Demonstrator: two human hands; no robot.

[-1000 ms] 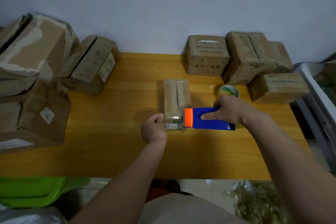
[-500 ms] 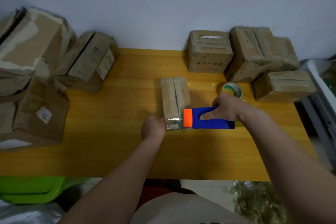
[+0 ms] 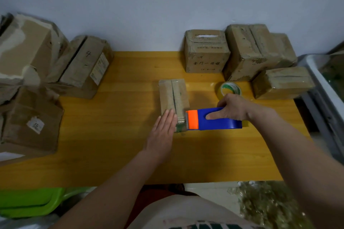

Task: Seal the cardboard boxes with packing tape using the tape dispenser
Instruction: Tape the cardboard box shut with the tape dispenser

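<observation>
A small narrow cardboard box (image 3: pixel 173 96) lies in the middle of the wooden table (image 3: pixel 111 147), its top seam running away from me. My left hand (image 3: pixel 162 130) lies flat with straight fingers against the box's near left corner. My right hand (image 3: pixel 232 107) grips the blue tape dispenser (image 3: pixel 219 121), whose orange front end (image 3: pixel 192 121) meets the box's near right end. Clear tape shines over that near end.
A roll of tape (image 3: pixel 229 90) lies behind my right hand. Several cardboard boxes (image 3: pixel 206 51) stand at the back right and a bigger heap of boxes (image 3: pixel 37 80) fills the left side. A grey rack (image 3: pixel 323 98) borders the table's right; a green bin (image 3: pixel 31 202) sits below left.
My left hand, curled into a fist at the box's near end before, has opened flat against the box. The dispenser stays at the box's near right end.
</observation>
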